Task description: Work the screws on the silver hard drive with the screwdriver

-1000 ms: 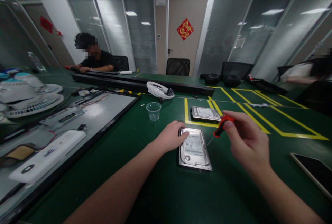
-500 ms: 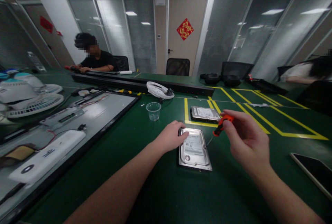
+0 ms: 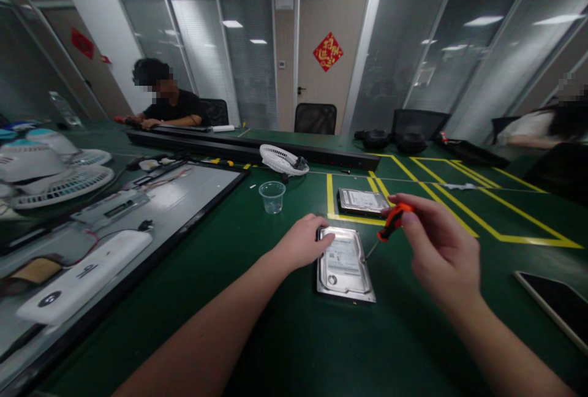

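Note:
A silver hard drive (image 3: 345, 265) lies label up on the green table in front of me. My left hand (image 3: 309, 241) grips its far left corner, thumb on the top face and fingers over the edge. In my right hand (image 3: 441, 241) is a screwdriver (image 3: 391, 222) with an orange and black handle, pinched between thumb and fingers. Its thin shaft slants down to the left, and the tip meets the drive's right edge. Behind the screwdriver, a second hard drive (image 3: 364, 201) rests by the yellow tape.
A clear plastic cup (image 3: 272, 198) stands beyond my left hand, with a white fan grille (image 3: 283, 160) behind it. A large panel (image 3: 202, 192) with electronics fills the left. A phone (image 3: 554, 305) lies at right. Across the table sits a person (image 3: 172, 100) behind a long black bar (image 3: 321, 155).
My right hand has shifted slightly right and its thumb has moved on the screwdriver handle. The tip stays at the drive's edge, and my left hand has not moved.

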### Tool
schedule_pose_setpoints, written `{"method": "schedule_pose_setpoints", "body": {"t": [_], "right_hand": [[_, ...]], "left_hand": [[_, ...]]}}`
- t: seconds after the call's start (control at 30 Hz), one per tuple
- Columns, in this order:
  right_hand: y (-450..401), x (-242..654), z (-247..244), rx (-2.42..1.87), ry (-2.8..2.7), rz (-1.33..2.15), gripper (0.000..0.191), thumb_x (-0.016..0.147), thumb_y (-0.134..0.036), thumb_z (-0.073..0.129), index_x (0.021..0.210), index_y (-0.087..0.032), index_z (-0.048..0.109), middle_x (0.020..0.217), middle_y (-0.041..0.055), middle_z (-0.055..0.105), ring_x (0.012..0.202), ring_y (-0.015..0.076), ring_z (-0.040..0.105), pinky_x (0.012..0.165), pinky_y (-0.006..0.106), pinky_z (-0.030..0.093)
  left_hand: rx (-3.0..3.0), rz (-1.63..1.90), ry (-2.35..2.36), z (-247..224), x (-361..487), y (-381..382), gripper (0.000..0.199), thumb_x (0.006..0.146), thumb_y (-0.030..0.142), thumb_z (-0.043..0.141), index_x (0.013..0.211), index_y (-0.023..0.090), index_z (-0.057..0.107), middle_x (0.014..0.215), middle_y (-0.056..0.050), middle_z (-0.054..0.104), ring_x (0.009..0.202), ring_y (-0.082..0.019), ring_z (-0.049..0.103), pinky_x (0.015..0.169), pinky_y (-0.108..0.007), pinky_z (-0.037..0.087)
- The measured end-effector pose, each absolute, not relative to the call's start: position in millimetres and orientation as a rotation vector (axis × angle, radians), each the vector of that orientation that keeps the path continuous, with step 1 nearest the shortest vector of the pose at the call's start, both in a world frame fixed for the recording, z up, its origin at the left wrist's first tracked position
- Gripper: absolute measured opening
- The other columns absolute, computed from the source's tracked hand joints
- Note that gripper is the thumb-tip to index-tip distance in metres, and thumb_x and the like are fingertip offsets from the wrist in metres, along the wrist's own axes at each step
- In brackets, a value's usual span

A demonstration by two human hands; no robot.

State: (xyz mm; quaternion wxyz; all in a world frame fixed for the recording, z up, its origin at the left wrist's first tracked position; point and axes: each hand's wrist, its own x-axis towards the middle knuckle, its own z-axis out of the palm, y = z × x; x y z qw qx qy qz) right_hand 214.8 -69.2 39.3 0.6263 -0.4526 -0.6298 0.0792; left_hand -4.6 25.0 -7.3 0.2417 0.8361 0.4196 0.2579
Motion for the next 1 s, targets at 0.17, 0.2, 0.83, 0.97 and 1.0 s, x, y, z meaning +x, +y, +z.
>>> {"method": "schedule_pose_setpoints", "body": {"t": [0.17,0.2,0.83,0.97,1.0], "right_hand": [[-65.5,215.0,37.9,-1.045,-1.436,0.117,0.027,0.095,-0.027,0.071,0.121,-0.028,0.071,0.117,0.0071,0.075,0.099,0.0226,0.072,0.091,0.042,0.058],[-65.2,215.5,37.5,-1.043,-1.443,0.112,0.027,0.094,-0.027,0.072,0.121,-0.028,0.071,0.116,0.0069,0.074,0.099,0.0225,0.072,0.09,0.041,0.058],[-65.4,215.4,36.7,-1.013,-1.451,0.149,0.026,0.097,-0.028,0.069,0.123,-0.029,0.07,0.115,0.0067,0.073,0.102,0.0226,0.072,0.093,0.04,0.059],[-65.9,216.2,36.5,-1.018,-1.462,0.154,0.025,0.099,-0.03,0.066,0.124,-0.029,0.07,0.114,0.0068,0.073,0.101,0.022,0.071,0.09,0.039,0.059],[-66.5,216.3,36.8,-1.027,-1.459,0.167,0.025,0.101,-0.032,0.063,0.124,-0.029,0.07,0.116,0.0072,0.073,0.103,0.0225,0.071,0.091,0.04,0.058]], "left_hand": [[2.284,0.698,1.165,-8.0,-3.8,25.6,0.034,0.096,0.041,0.061,0.118,0.018,0.073,0.111,-0.009,0.068,0.096,-0.024,0.066,0.086,-0.036,0.053],[2.282,0.699,1.166,-7.9,-3.7,25.5,0.035,0.096,0.041,0.062,0.118,0.018,0.073,0.111,-0.009,0.068,0.096,-0.024,0.066,0.086,-0.036,0.053],[2.276,0.7,1.168,-9.7,-4.3,25.9,0.036,0.096,0.043,0.062,0.12,0.018,0.073,0.112,-0.01,0.068,0.096,-0.024,0.066,0.088,-0.036,0.053],[2.278,0.699,1.161,-9.4,-4.7,26.0,0.037,0.096,0.043,0.061,0.121,0.017,0.073,0.112,-0.01,0.068,0.097,-0.024,0.066,0.088,-0.036,0.053],[2.279,0.699,1.159,-9.6,-4.8,26.2,0.037,0.096,0.043,0.061,0.121,0.017,0.073,0.111,-0.01,0.068,0.097,-0.024,0.066,0.088,-0.036,0.053]]}}
